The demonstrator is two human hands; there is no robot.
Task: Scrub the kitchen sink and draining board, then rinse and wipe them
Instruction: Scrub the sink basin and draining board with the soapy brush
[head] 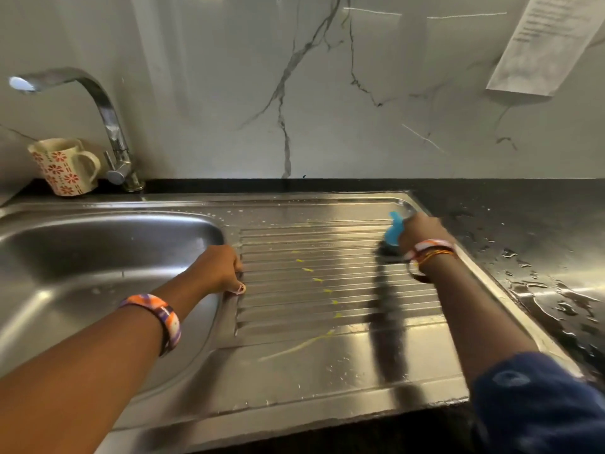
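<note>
A steel sink basin (82,257) lies at the left, joined to a ribbed draining board (327,283) at the right. A trail of yellow soap drops (324,290) runs down the ribs to a smear near the front. My right hand (422,232) grips a scrub brush (393,239) with a blue handle and dark bristles, pressed on the board's far right end. My left hand (222,268) rests on the rim between basin and board, fingers curled down over the edge.
A chrome tap (108,126) stands behind the basin, with a floral mug (65,165) beside it. Black worktop (540,257) at the right is wet with puddles. A marble wall rises behind, with a paper notice (540,44) on it.
</note>
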